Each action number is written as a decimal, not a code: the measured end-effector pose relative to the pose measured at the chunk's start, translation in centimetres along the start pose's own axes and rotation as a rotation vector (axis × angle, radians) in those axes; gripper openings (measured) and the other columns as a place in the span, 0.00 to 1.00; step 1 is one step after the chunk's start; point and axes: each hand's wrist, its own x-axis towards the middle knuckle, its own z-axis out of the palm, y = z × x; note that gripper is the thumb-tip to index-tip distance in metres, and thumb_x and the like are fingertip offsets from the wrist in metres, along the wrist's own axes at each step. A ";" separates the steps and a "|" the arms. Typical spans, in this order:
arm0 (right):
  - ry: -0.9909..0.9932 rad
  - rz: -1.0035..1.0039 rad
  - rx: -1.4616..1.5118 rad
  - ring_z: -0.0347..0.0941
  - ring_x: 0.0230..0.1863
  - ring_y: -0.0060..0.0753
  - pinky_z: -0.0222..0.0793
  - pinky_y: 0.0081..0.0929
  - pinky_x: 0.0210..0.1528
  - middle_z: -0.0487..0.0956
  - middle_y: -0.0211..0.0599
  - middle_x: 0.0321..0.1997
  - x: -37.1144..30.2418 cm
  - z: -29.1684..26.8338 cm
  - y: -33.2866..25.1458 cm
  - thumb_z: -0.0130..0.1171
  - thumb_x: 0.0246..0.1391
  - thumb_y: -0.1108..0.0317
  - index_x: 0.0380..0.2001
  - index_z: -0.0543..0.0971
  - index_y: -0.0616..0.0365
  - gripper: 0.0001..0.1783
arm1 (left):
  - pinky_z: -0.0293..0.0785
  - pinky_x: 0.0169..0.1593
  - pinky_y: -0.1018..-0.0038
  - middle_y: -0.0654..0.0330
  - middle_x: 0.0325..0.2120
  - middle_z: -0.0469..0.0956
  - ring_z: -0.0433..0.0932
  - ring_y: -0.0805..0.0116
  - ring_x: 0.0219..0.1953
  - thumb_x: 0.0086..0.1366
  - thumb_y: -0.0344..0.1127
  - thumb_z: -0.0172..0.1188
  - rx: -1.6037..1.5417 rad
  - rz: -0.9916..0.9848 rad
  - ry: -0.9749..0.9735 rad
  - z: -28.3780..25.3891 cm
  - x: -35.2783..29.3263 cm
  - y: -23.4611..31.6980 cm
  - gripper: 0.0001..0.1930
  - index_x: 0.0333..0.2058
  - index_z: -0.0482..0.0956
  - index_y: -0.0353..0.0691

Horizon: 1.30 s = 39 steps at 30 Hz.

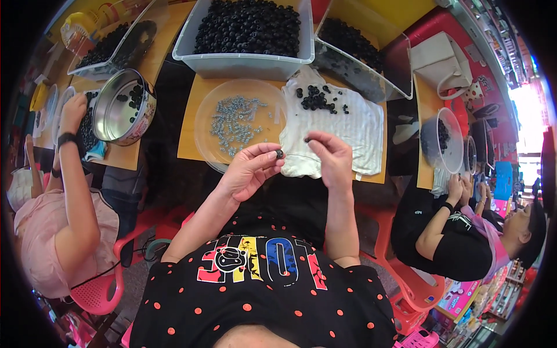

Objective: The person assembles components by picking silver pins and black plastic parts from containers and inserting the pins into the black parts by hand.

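Observation:
Pinched between the thumb and fingers of my left hand (248,172) is a round black part (279,154) with a hole-like centre. A hand's width to the right, the thumb and forefinger of my right hand (335,159) grip a small black piece (307,140). The two pieces are apart. Both hands are above the near edge of a white cloth (362,136), where a loose group of black round parts (318,100) lies. Left of the cloth, a shallow round clear tray (204,130) holds many small silvery metal pieces (235,119).
A large clear bin (246,65) full of black parts stands at the back, with another clear bin (362,78) to its right. Co-workers sit on both sides, near a metal tin (148,119) at left and a clear tub (426,145) at right. Red plastic chairs (400,261) stand behind.

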 end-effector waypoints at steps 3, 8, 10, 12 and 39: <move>-0.140 -0.086 0.190 0.74 0.39 0.22 0.70 0.17 0.44 0.79 0.36 0.36 -2.0 1.8 -0.1 0.59 0.49 0.83 0.35 0.79 0.68 0.08 | 0.78 0.41 0.76 0.57 0.33 0.79 0.78 0.72 0.35 0.62 0.28 0.57 0.032 0.056 0.012 0.0 -0.5 -0.3 0.09 0.41 0.76 0.35; -0.198 -0.153 0.179 0.74 0.39 0.21 0.69 0.16 0.44 0.78 0.35 0.38 -2.8 2.8 0.3 0.60 0.48 0.83 0.35 0.79 0.66 0.08 | 0.77 0.41 0.75 0.59 0.32 0.79 0.78 0.72 0.34 0.62 0.28 0.57 0.000 0.085 0.050 0.3 -1.4 -0.5 0.08 0.40 0.76 0.35; -0.200 -0.132 0.149 0.73 0.38 0.21 0.69 0.16 0.43 0.77 0.34 0.38 -3.1 3.0 0.0 0.61 0.48 0.83 0.34 0.79 0.66 0.08 | 0.77 0.41 0.76 0.60 0.32 0.79 0.78 0.72 0.33 0.62 0.28 0.57 -0.027 0.088 0.031 0.2 -1.7 -0.5 0.07 0.40 0.76 0.36; -0.198 -0.113 0.118 0.73 0.38 0.20 0.68 0.16 0.43 0.77 0.34 0.38 -3.4 3.1 -0.2 0.61 0.48 0.83 0.34 0.79 0.66 0.08 | 0.77 0.40 0.76 0.60 0.32 0.79 0.78 0.73 0.33 0.62 0.28 0.57 -0.033 0.092 0.042 0.0 -1.7 -0.6 0.07 0.39 0.76 0.36; -0.152 -0.543 -0.597 0.77 0.31 0.27 0.73 0.21 0.33 0.79 0.37 0.31 -5.1 4.7 -0.6 0.65 0.40 0.81 0.28 0.79 0.62 0.09 | 0.75 0.42 0.77 0.62 0.33 0.78 0.77 0.74 0.34 0.61 0.26 0.58 0.067 0.154 0.085 -1.3 -2.0 -1.7 0.07 0.39 0.78 0.36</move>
